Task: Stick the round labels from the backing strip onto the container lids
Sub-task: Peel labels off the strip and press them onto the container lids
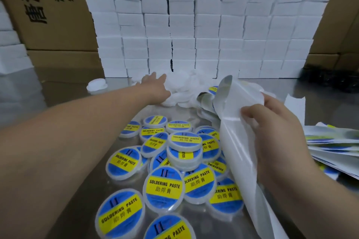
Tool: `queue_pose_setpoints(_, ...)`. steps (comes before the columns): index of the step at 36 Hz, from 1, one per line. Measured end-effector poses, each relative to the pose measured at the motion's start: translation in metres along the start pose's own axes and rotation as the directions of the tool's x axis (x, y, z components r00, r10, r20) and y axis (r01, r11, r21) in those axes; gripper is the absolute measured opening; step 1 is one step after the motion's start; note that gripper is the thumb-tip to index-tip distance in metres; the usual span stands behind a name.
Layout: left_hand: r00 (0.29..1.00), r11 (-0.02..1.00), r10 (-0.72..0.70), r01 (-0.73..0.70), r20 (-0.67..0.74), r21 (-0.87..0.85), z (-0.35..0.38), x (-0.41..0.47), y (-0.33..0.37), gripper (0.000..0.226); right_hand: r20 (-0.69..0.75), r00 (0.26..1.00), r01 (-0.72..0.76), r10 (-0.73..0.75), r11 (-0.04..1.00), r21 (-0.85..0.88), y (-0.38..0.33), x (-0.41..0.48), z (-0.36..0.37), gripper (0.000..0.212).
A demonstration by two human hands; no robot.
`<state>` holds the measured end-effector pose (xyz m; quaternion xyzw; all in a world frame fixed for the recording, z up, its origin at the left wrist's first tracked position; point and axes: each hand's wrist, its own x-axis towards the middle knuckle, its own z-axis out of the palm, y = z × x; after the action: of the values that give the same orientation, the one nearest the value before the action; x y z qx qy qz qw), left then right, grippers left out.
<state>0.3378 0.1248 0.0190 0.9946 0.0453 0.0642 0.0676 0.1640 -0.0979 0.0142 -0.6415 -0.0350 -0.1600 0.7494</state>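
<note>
A bare metal table (64,102) with a dull, brushed shine fills the lower frame, and pale light lies in soft patches on it at centre left. Across the middle and top stands a wall of small white boxes (206,30), stacked in close columns many rows high, with one dark gap between columns near the bottom. Behind them, at upper left, rise brown cardboard cartons (48,15) printed with large black Chinese characters. More brown cartons (345,24) show at the right edge. Further white blocks (11,52) sit at the far left, and a dark blurred heap (330,79) lies at mid right
</note>
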Motion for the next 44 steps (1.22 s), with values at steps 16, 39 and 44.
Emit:
queue_pose_setpoints(16, 0.967, 0.920, 0.231, -0.182, -0.104, 0.348, 0.016, 0.013, -0.006, 0.028, 0.000, 0.999, -0.037, 0.037, 0.999, 0.012, 0.000, 0.001, 0.001, 0.023)
queue_pose_setpoints(39, 0.974, -0.354, -0.177, 0.072, 0.143, -0.932, -0.060, -0.103, 0.032, 0.013, 0.118, 0.991, -0.072, 0.070, 0.997, 0.017, -0.008, -0.005, 0.008, 0.019)
queue_pose_setpoints(44, 0.960, -0.413, -0.124, 0.178, 0.249, -0.893, -0.057, -0.145, 0.039, 0.014, 0.149, 0.976, -0.172, 0.157, 0.981, 0.095, -0.005, -0.005, 0.013, 0.015)
